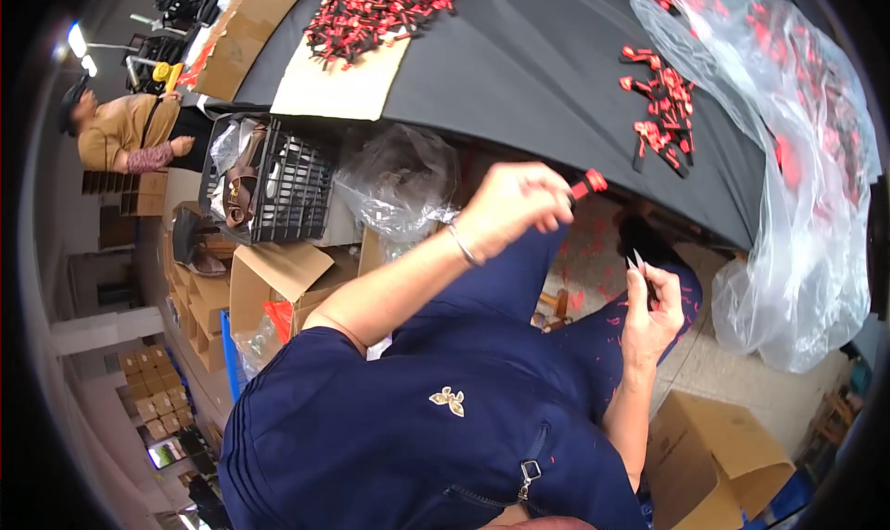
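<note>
My left hand, a bangle on its wrist, is raised in front of the table edge. Its fingertips pinch a small black-and-red strip piece with a red knot-like end. Lower and to the right, over my knee, my right hand is closed around small snips. Their two pointed metal tips stick up past the thumb; the fingers cover most of the rest. Beyond my hands, a loose group of similar black-and-red pieces lies on the dark tabletop. A larger heap covers part of a pale yellow board.
A clear plastic bag of red pieces hangs over the table's right side. Left of me stand a black basket, another clear bag and a carton. An open box sits lower right. A person is at far left.
</note>
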Demonstrator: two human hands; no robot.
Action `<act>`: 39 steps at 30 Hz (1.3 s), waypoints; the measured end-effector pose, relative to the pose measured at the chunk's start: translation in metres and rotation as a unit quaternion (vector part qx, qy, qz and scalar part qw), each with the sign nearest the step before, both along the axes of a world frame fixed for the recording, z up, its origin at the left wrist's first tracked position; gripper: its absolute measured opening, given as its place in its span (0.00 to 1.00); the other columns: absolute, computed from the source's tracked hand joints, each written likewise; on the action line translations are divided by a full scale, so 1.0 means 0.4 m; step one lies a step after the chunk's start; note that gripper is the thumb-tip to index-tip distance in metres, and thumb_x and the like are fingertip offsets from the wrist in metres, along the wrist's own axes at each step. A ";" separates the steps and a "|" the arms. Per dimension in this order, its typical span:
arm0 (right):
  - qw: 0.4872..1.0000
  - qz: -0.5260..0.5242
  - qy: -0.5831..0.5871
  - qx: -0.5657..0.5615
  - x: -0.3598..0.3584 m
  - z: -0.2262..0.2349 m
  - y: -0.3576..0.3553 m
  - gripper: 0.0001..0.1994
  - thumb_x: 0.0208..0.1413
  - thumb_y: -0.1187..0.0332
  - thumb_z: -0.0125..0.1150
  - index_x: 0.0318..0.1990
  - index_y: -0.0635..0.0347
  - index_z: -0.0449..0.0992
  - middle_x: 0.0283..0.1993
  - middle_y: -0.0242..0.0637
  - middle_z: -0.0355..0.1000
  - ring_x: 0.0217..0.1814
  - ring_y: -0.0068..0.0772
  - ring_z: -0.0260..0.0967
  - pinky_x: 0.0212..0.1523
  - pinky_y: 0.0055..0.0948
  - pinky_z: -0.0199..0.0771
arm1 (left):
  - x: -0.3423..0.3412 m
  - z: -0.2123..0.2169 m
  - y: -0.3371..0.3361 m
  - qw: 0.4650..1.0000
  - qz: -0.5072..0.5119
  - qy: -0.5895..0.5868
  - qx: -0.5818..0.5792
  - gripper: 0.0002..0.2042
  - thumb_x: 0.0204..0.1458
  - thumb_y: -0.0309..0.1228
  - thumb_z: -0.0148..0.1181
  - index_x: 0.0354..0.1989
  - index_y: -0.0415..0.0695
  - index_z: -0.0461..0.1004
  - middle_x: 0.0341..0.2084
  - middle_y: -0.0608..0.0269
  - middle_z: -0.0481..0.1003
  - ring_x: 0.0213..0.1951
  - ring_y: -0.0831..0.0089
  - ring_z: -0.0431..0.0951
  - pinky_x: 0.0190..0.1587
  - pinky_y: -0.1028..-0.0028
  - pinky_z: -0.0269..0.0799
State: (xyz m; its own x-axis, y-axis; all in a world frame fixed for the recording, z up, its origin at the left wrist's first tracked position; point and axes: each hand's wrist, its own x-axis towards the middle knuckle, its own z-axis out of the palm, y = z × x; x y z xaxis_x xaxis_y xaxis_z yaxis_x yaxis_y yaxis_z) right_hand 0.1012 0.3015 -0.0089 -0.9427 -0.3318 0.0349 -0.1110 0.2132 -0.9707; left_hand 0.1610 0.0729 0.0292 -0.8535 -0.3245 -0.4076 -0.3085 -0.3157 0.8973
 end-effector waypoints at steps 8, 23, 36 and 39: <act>0.999 -0.015 -0.035 -0.023 -0.017 0.002 -0.026 0.06 0.52 0.77 0.63 0.37 0.64 0.73 0.32 0.30 0.73 0.31 0.13 0.66 0.34 0.13 0.66 | -0.052 0.004 -0.439 0.884 0.374 0.255 0.116 0.16 0.54 0.29 0.54 0.50 0.38 0.65 0.41 0.52 0.74 0.35 0.70 0.75 0.36 0.74 0.73; 0.993 -0.053 -0.071 -0.078 -0.035 -0.015 -0.009 0.07 0.51 0.77 0.64 0.38 0.66 0.73 0.32 0.33 0.75 0.30 0.14 0.69 0.31 0.13 0.69 | -0.258 -0.016 0.029 0.851 -0.044 0.105 -0.512 0.10 0.43 0.32 0.68 0.28 0.40 0.76 0.19 0.68 0.73 0.23 0.84 0.70 0.28 0.80 0.69; 0.992 -0.053 -0.087 -0.080 -0.034 -0.024 0.027 0.06 0.51 0.76 0.64 0.37 0.65 0.74 0.30 0.30 0.74 0.29 0.12 0.67 0.31 0.13 0.68 | -0.219 -0.034 -0.018 0.719 -0.052 0.088 -0.687 0.04 0.45 0.28 0.62 0.29 0.42 0.76 0.21 0.65 0.74 0.20 0.79 0.73 0.26 0.76 0.70; 0.993 -0.053 -0.069 -0.084 -0.039 -0.014 0.013 0.07 0.51 0.76 0.65 0.36 0.65 0.74 0.30 0.30 0.74 0.29 0.13 0.67 0.31 0.14 0.69 | -0.185 -0.006 -0.003 0.860 -0.045 0.020 -0.508 0.04 0.49 0.27 0.59 0.29 0.41 0.74 0.23 0.65 0.76 0.20 0.82 0.72 0.25 0.79 0.69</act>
State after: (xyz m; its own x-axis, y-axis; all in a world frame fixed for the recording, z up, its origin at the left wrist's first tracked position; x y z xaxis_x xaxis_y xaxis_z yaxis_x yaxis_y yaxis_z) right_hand 0.0856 0.3068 -0.0146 -0.9717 -0.2306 -0.0506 0.0400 0.0504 -0.9979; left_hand 0.0870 0.0717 0.0268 -0.9004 -0.4281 0.0775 -0.2534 0.6609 0.7064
